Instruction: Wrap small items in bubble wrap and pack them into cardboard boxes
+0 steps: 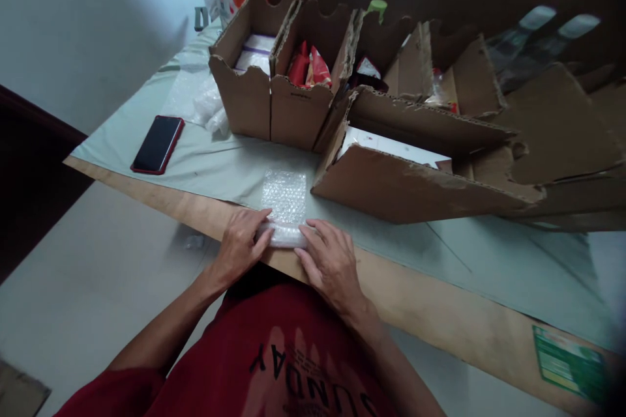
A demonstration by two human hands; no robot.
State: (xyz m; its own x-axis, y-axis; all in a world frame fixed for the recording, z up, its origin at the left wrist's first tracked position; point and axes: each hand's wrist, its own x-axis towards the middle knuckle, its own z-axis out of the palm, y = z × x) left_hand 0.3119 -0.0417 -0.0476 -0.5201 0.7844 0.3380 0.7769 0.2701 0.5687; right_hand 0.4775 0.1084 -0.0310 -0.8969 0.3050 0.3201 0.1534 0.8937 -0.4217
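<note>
Your left hand (240,244) and right hand (328,260) press the rolled near end of a clear bubble-wrap sheet (284,199) at the table edge (415,300); a red-cased black phone (158,144) lies well left; open brown cardboard boxes (293,104) stand behind.

**Lighting:** dim, cool, indoor and diffuse. It is brightest on the pale wall (98,26) at upper left. The top and far-right background are near black.

**Shadows:** soft-edged, lying on the table cover (235,169) beside the cardboard boxes (274,98) and deep inside them.

**Highlights:** faint sparkle on the bubble wrap (284,199) and a dull sheen on the phone (157,144) screen (no hard glare anywhere).

**Distortion:** strong wide-angle stretch toward the edges. The two bottles (538,45) at upper right are smeared and elongated.

**Focus:** the centre is fairly sharp. The green label (570,365) at lower right is blurred, and the corner beside it is darkened.
</note>
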